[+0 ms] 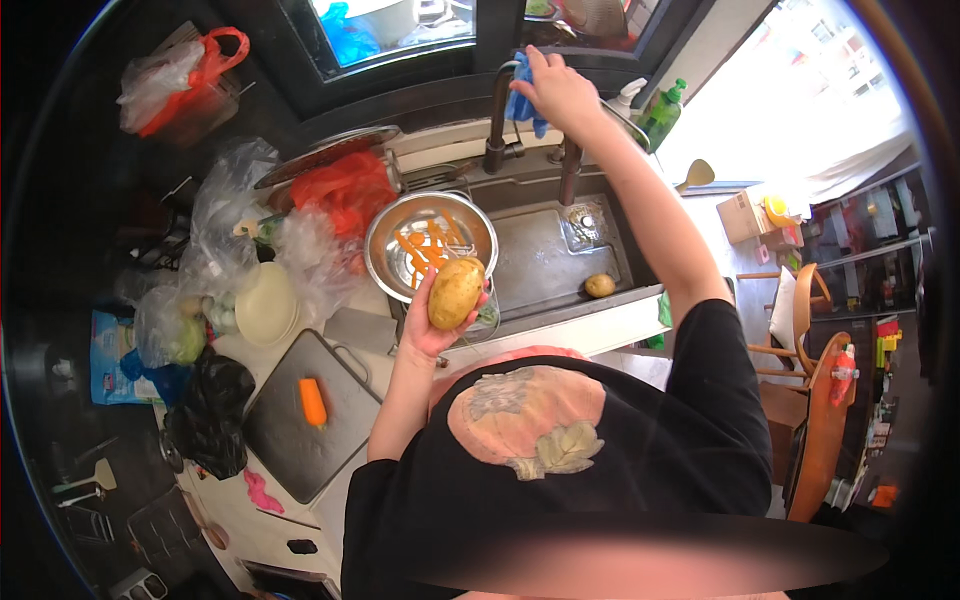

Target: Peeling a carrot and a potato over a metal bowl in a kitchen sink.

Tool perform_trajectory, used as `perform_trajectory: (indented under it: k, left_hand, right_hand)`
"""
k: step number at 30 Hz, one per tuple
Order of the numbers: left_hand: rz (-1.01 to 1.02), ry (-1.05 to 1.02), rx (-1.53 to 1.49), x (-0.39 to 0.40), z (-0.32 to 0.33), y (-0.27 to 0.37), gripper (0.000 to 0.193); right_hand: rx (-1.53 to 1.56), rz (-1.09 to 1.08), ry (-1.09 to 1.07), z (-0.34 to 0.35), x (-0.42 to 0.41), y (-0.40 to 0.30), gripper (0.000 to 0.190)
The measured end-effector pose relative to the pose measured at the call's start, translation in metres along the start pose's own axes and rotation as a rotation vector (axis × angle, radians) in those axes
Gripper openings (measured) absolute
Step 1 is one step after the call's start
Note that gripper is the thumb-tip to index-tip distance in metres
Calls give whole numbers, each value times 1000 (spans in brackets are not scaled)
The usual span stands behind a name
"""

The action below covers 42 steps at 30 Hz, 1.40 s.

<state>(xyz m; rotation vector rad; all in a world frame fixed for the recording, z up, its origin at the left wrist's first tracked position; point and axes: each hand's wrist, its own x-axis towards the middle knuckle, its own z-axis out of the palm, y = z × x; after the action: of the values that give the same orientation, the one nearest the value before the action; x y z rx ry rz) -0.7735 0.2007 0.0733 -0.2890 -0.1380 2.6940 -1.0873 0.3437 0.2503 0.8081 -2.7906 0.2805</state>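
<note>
My left hand holds a large potato in front of the rim of a steel bowl. Inside that bowl lie cut carrot sticks. My right hand reaches up to the dark faucet, its fingers over a blue cloth that hangs there; whether they grip it is unclear. A smaller potato sits in the sink, at its near right corner. On the black cutting board rests a piece of carrot. A cleaver lies just beyond the board.
Plastic bags, a red bag and pale plates crowd the left counter. A black bag touches the board's left side. A green bottle and a spray bottle stand right of the faucet. Wooden chairs are at the right.
</note>
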Motion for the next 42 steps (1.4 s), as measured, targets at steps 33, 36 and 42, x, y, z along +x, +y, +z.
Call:
perform_trajectory:
  k: [33,36,42]
  left_hand:
    - [96,91,206,-4,18,-4,60]
    - [73,118,250,4,17,-8,59]
    - [74,174,274,12,15,-7,59]
  right_hand:
    - [664,-371,-39,-63,-147,-56,40]
    - [683,-368,21,-63,-144,-43,38]
    - [564,-429,141,-85,-122,-10,33]
